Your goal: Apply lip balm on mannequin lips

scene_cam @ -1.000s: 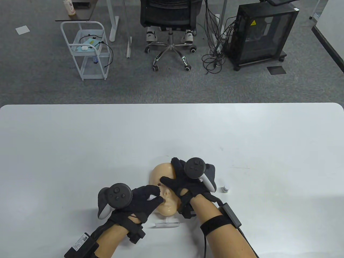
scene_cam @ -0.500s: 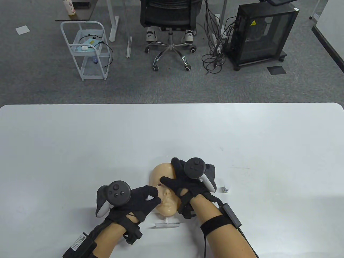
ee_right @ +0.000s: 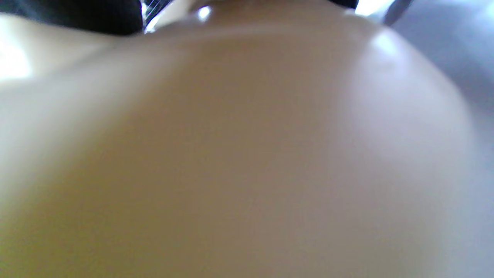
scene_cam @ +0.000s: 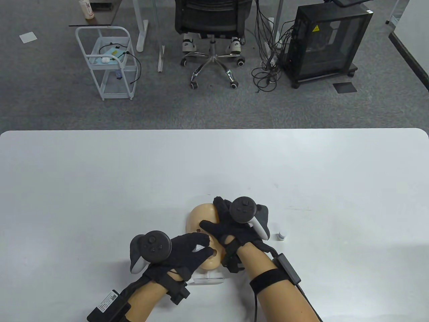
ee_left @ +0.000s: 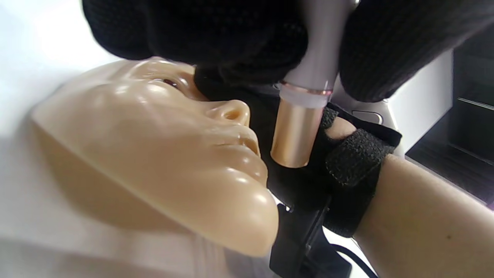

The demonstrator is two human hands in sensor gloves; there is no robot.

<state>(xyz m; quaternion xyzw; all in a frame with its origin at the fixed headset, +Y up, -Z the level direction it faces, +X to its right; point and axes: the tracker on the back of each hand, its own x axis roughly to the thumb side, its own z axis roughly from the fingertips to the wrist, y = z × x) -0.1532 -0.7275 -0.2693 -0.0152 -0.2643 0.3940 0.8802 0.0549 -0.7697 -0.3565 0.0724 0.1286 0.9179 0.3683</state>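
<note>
Resting on your white bench (scene_cam: 100,174), the mannequin face (scene_cam: 201,216) is steadied by your right hand (scene_cam: 234,224); your left hand (scene_cam: 181,250) pinches the lip balm tube (ee_left: 299,127) beside its lips (ee_left: 247,144). Behind: grey carpet (scene_cam: 50,100), office chair (scene_cam: 212,23).

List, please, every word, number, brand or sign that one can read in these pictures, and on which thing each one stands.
No word or number can be read.
Yellow triangle warning sign, no text: on the black cabinet on the floor.
White label on the black box at the left forearm: print too small to read.
Bottle at the top left: label too small to read.
Lip balm tube, mannequin face: no text visible.
</note>
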